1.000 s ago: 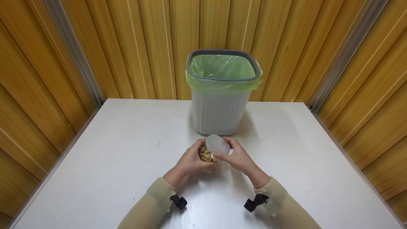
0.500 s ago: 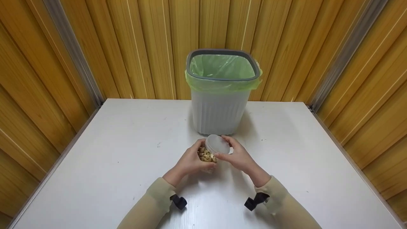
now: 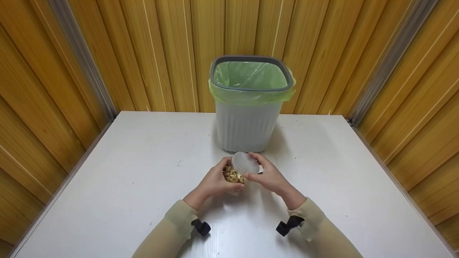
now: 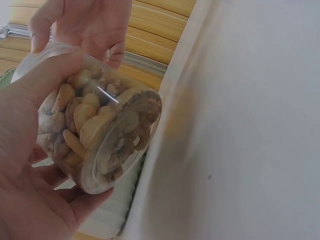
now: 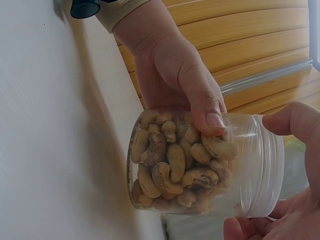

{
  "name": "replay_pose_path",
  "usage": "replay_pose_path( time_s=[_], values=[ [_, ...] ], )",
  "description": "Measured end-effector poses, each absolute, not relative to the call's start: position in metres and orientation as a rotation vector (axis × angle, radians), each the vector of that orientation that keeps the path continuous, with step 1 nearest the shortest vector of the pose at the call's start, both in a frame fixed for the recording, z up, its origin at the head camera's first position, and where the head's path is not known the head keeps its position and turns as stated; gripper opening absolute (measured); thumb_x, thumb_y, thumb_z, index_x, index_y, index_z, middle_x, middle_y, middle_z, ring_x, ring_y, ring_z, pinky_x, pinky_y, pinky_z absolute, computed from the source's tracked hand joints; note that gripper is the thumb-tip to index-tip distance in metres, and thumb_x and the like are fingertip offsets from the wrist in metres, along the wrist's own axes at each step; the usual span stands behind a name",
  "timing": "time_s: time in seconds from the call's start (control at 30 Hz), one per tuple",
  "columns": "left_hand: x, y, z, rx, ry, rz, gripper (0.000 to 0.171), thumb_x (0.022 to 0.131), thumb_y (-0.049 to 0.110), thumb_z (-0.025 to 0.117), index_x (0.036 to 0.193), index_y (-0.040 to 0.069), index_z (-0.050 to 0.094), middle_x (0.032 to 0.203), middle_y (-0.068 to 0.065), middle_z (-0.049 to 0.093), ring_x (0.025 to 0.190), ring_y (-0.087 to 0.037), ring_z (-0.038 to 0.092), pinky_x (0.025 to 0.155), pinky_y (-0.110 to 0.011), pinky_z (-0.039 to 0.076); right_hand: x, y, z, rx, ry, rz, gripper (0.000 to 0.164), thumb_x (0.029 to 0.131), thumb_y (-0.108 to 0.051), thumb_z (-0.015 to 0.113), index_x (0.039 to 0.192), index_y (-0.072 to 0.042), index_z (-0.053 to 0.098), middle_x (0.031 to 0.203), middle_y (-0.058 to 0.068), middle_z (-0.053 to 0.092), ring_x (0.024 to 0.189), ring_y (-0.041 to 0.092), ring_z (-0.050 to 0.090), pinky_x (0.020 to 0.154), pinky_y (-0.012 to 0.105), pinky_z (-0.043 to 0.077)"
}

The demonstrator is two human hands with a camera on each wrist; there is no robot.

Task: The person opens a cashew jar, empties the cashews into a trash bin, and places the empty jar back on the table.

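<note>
A clear plastic jar (image 3: 233, 175) of cashew nuts is tilted in front of the bin, its white lid (image 3: 246, 163) facing up and to the right. My left hand (image 3: 216, 179) grips the jar's body, thumb on one side and fingers round the other. My right hand (image 3: 270, 178) holds the lid by its rim between thumb and fingers. In the right wrist view the lid (image 5: 273, 170) sits on the mouth of the jar. Cashews (image 5: 175, 170) fill most of the body. The left wrist view shows the jar's round base (image 4: 127, 137) close up.
A grey-white bin (image 3: 247, 125) with a dark rim and a green liner (image 3: 251, 95) stands just beyond the hands on a white table (image 3: 143, 172). Wood-patterned panels (image 3: 172, 53) enclose the table at the back and both sides.
The right hand's thumb and fingers have shifted slightly round the lid's rim. The left hand and the jar have stayed almost still.
</note>
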State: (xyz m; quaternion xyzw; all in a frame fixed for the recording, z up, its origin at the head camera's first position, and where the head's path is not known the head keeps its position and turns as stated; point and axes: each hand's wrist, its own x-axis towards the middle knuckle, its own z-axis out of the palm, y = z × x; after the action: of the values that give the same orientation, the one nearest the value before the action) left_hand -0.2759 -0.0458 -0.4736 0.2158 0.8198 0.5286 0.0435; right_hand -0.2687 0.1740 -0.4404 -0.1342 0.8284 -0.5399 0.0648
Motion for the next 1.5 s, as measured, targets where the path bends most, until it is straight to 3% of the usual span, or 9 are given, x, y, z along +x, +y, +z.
replay_pose_path(
  time_s=[0.27, 0.63, 0.83, 1.0, 1.37, 1.5],
  values=[
    [-0.2756, -0.0463, -0.4731, 0.646, 2.467, 1.638, 0.090, 0.074, 0.031, 0.093, 0.150, 0.017, 0.046, 0.136, -0.006, 0.061, 0.117, -0.023, 0.059, 0.103, -0.047, 0.049, -0.2688, 0.1745, -0.4415, -0.439, 2.486, -1.637, 0.079, 0.087, -0.014, 0.072, 0.158, -0.004, 0.037, 0.162, 0.021, 0.038, 0.144, 0.038, 0.042, 0.106, 0.050, 0.047],
    [-0.2766, -0.0467, -0.4744, 0.620, 2.489, 1.641, 0.088, 0.075, 0.027, 0.093, 0.149, 0.016, 0.046, 0.135, -0.008, 0.061, 0.118, -0.024, 0.059, 0.104, -0.048, 0.049, -0.2674, 0.1741, -0.4379, -0.440, 2.475, -1.611, 0.089, 0.090, -0.024, 0.077, 0.162, -0.003, 0.026, 0.164, 0.020, 0.035, 0.143, 0.038, 0.040, 0.110, 0.054, 0.045],
    [-0.2761, -0.0459, -0.4739, 0.640, 2.513, 1.611, 0.087, 0.075, 0.025, 0.092, 0.148, 0.016, 0.046, 0.136, -0.009, 0.060, 0.118, -0.024, 0.059, 0.104, -0.048, 0.050, -0.2634, 0.1693, -0.4363, -0.307, 2.604, -1.551, 0.089, 0.085, -0.035, 0.083, 0.156, -0.004, 0.039, 0.152, 0.018, 0.049, 0.130, 0.034, 0.049, 0.101, 0.048, 0.048],
    [-0.2758, -0.0455, -0.4747, 0.663, 2.524, 1.594, 0.087, 0.075, 0.023, 0.091, 0.149, 0.015, 0.046, 0.137, -0.010, 0.061, 0.118, -0.024, 0.060, 0.103, -0.047, 0.050, -0.2624, 0.1675, -0.4374, -0.268, 2.650, -1.523, 0.087, 0.083, -0.039, 0.085, 0.153, -0.005, 0.045, 0.147, 0.016, 0.051, 0.124, 0.031, 0.050, 0.095, 0.043, 0.048],
    [-0.2761, -0.0451, -0.4751, 0.673, 2.547, 1.568, 0.086, 0.075, 0.024, 0.091, 0.148, 0.013, 0.047, 0.136, -0.011, 0.063, 0.117, -0.024, 0.061, 0.102, -0.047, 0.051, -0.2637, 0.1699, -0.4386, -0.333, 2.611, -1.572, 0.083, 0.085, -0.032, 0.083, 0.153, -0.003, 0.044, 0.150, 0.018, 0.050, 0.129, 0.033, 0.050, 0.104, 0.051, 0.045],
    [-0.2760, -0.0452, -0.4747, 0.671, 2.538, 1.575, 0.087, 0.075, 0.026, 0.091, 0.148, 0.013, 0.046, 0.136, -0.012, 0.063, 0.118, -0.025, 0.061, 0.103, -0.048, 0.050, -0.2641, 0.1704, -0.4378, -0.348, 2.559, -1.605, 0.082, 0.087, -0.028, 0.082, 0.154, -0.003, 0.042, 0.156, 0.019, 0.045, 0.138, 0.035, 0.046, 0.108, 0.053, 0.045]
  ],
)
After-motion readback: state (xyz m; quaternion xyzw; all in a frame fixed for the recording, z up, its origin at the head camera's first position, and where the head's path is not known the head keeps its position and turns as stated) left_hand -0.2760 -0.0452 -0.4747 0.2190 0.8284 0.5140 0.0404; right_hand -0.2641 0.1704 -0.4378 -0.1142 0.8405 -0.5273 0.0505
